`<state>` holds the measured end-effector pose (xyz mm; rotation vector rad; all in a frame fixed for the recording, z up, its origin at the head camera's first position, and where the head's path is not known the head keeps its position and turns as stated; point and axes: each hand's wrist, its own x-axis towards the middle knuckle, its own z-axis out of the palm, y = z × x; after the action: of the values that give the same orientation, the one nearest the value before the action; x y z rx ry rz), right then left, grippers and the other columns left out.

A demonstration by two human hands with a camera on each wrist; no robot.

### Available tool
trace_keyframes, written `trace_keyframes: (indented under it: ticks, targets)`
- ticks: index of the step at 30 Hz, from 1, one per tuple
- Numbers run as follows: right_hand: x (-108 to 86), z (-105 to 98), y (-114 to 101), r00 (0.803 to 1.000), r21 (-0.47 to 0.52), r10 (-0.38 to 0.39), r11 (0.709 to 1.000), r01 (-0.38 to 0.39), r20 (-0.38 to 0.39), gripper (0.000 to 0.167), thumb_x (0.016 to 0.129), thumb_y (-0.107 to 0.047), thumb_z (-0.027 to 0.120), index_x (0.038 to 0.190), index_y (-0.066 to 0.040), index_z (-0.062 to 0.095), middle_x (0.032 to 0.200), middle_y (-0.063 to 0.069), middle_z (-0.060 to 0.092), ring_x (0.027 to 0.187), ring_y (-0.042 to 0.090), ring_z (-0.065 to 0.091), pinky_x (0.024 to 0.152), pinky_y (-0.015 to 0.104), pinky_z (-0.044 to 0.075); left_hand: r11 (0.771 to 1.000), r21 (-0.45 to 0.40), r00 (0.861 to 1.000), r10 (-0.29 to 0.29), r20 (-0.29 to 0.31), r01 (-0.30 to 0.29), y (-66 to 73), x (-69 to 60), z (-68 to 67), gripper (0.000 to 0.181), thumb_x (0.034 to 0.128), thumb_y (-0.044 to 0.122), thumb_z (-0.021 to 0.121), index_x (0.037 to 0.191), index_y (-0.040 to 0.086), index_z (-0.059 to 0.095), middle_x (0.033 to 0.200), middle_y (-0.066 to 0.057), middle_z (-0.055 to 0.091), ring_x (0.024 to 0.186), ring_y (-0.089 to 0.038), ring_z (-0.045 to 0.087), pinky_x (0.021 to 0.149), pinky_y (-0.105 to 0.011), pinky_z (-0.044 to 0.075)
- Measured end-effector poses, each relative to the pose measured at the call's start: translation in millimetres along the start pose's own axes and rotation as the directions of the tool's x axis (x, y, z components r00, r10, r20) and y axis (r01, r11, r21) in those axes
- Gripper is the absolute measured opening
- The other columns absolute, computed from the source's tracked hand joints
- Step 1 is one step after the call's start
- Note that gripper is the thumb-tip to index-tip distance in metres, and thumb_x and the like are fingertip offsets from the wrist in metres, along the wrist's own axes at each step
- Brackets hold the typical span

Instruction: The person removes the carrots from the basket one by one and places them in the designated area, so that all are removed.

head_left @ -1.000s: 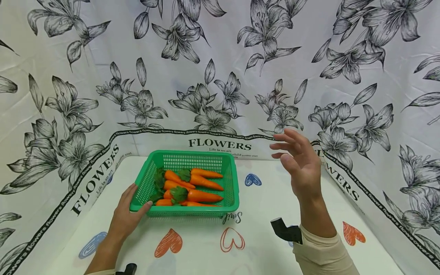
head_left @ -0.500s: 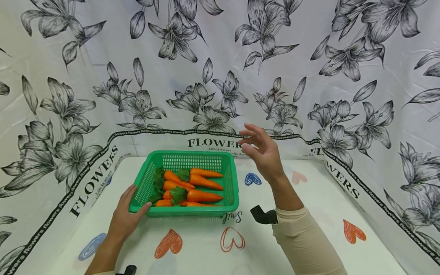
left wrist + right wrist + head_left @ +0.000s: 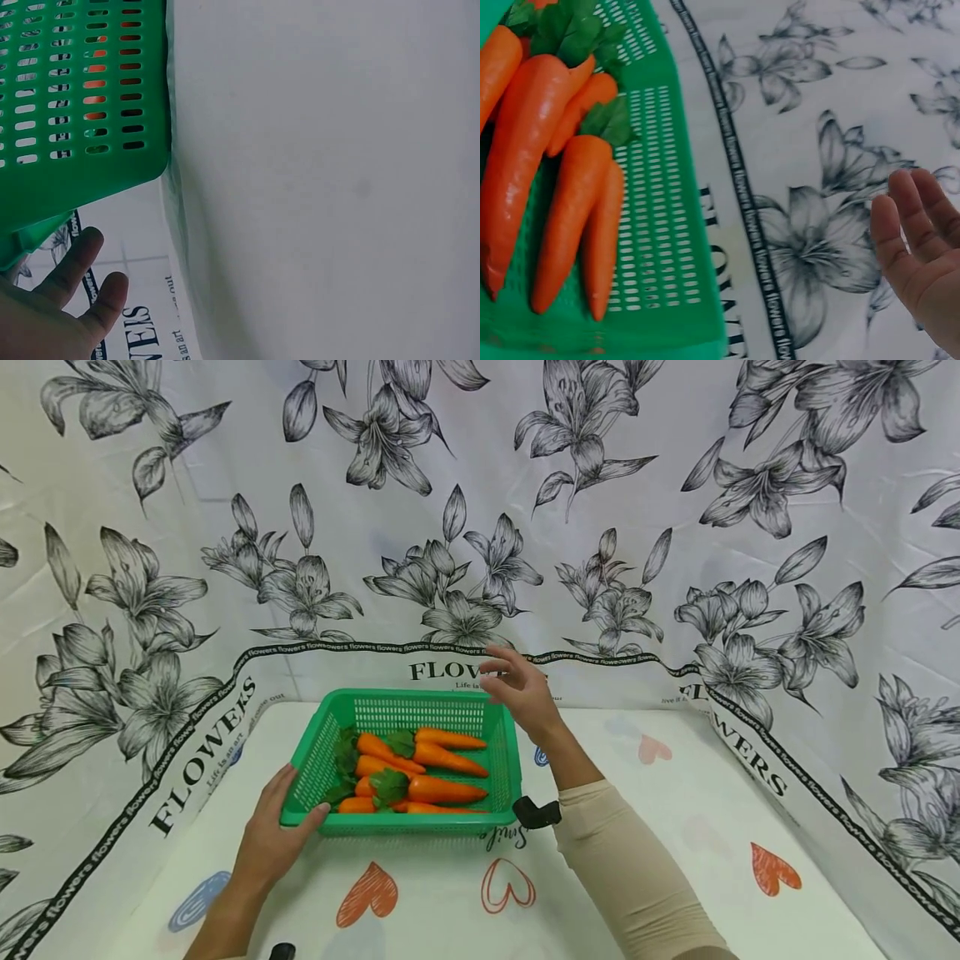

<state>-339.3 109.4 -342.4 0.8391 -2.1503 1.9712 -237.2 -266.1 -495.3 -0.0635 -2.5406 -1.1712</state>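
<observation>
A green plastic basket with slotted walls stands on the table. Several carrots with leafy green tops lie inside it, their tips pointing right in the head view. My left hand holds the basket's front-left corner, thumb over the rim and fingers along the left side. Two of its fingers stick out free below the rim in the left wrist view. Over the basket's far right corner hovers my right hand, fingers loosely bent and holding nothing. In the right wrist view, these fingers are apart from the carrots.
The white table is printed with red and blue hearts. Behind and beside it hangs a white curtain with black lily drawings and lettering. A black wrist camera sits at my right cuff, close to the basket's right side.
My right hand has moved left from the right side of the table to above the basket's far right corner. My left hand and the basket have stayed in place.
</observation>
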Motion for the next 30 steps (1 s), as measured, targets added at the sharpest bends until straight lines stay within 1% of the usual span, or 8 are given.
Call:
trace_keyframes:
  ticks: [4, 8, 14, 18, 21, 24, 26, 30]
  targets:
    - [10.4, 6.8, 15.5, 0.997, -0.006, 0.078, 0.997, -0.077, 0.019, 0.051, 0.097, -0.019, 0.061, 0.145, -0.014, 0.045, 0.129, 0.020, 0.054, 0.107, 0.029, 0.059, 0.084, 0.048, 0.050, 1.000, 0.002, 1.000, 0.000, 0.000, 0.000, 0.7, -1.2, -1.4, 0.079, 0.0914, 0.037, 0.066, 0.153, 0.009, 0.026, 0.157, -0.013, 0.020, 0.137, -0.045, 0.021, 0.097, -0.071, 0.023]
    - [17.7, 12.1, 27.9, 0.993, -0.012, 0.114, 0.993, -0.114, 0.022, 0.049, 0.096, -0.025, 0.062, 0.142, -0.016, 0.049, 0.127, 0.015, 0.056, 0.106, 0.029, 0.060, 0.078, 0.042, 0.053, 1.000, 0.008, 1.000, -0.004, 0.004, 0.004, 1.4, -0.8, -0.6, 0.079, 0.0914, 0.038, 0.066, 0.154, 0.009, 0.025, 0.157, -0.012, 0.020, 0.137, -0.046, 0.022, 0.096, -0.071, 0.023]
    - [27.8, 20.3, 46.5, 0.985, -0.016, 0.163, 0.987, -0.163, 0.053, 0.047, 0.097, -0.028, 0.061, 0.142, -0.018, 0.049, 0.127, 0.013, 0.056, 0.107, 0.033, 0.059, 0.078, 0.042, 0.053, 1.000, 0.016, 1.000, -0.006, 0.011, 0.006, 2.0, 0.4, -0.8, 0.080, 0.0913, 0.036, 0.066, 0.154, 0.009, 0.025, 0.157, -0.013, 0.020, 0.137, -0.046, 0.022, 0.096, -0.071, 0.024]
    - [35.4, 26.6, 57.1, 0.980, -0.015, 0.186, 0.983, -0.185, 0.076, 0.047, 0.098, -0.030, 0.058, 0.142, -0.016, 0.049, 0.125, 0.011, 0.057, 0.104, 0.030, 0.060, 0.077, 0.040, 0.054, 1.000, 0.021, 1.000, -0.013, 0.013, 0.012, 3.0, 1.4, -3.1, 0.080, 0.0915, 0.037, 0.066, 0.154, 0.011, 0.024, 0.157, -0.012, 0.019, 0.137, -0.046, 0.022, 0.096, -0.071, 0.024]
    - [36.4, 30.7, 60.3, 0.974, -0.015, 0.208, 0.978, -0.208, 0.093, 0.046, 0.099, -0.030, 0.057, 0.142, -0.015, 0.049, 0.123, 0.012, 0.058, 0.101, 0.028, 0.060, 0.076, 0.040, 0.054, 0.999, 0.016, 0.999, -0.028, 0.022, 0.028, 3.7, 0.9, -3.7, 0.080, 0.0916, 0.038, 0.065, 0.154, 0.011, 0.023, 0.158, -0.012, 0.019, 0.137, -0.046, 0.021, 0.096, -0.071, 0.024]
    - [36.9, 33.0, 68.3, 0.965, -0.007, 0.241, 0.970, -0.242, 0.106, 0.047, 0.100, -0.029, 0.056, 0.144, -0.014, 0.047, 0.127, 0.018, 0.056, 0.103, 0.031, 0.060, 0.076, 0.041, 0.054, 0.999, 0.012, 0.999, -0.040, 0.034, 0.039, 4.2, 0.2, -2.3, 0.081, 0.0916, 0.039, 0.065, 0.154, 0.011, 0.023, 0.158, -0.012, 0.018, 0.138, -0.046, 0.020, 0.097, -0.071, 0.023]
    - [38.5, 35.0, 76.2, 0.960, -0.012, 0.258, 0.966, -0.259, 0.104, 0.047, 0.100, -0.030, 0.056, 0.143, -0.015, 0.047, 0.128, 0.019, 0.055, 0.103, 0.032, 0.059, 0.076, 0.041, 0.054, 0.999, 0.015, 0.999, -0.039, 0.035, 0.038, 4.3, 0.4, -1.1, 0.081, 0.0916, 0.039, 0.065, 0.154, 0.010, 0.023, 0.158, -0.012, 0.018, 0.138, -0.045, 0.021, 0.097, -0.070, 0.023]
    - [41.6, 40.5, 80.8, 0.949, -0.042, 0.297, 0.955, -0.294, 0.106, 0.046, 0.099, -0.032, 0.057, 0.142, -0.017, 0.050, 0.128, 0.021, 0.055, 0.101, 0.029, 0.059, 0.075, 0.039, 0.054, 1.000, 0.019, 0.999, -0.026, 0.027, 0.026, 3.5, 2.2, -0.5, 0.081, 0.0915, 0.038, 0.066, 0.154, 0.010, 0.023, 0.157, -0.013, 0.019, 0.138, -0.045, 0.021, 0.097, -0.070, 0.024]
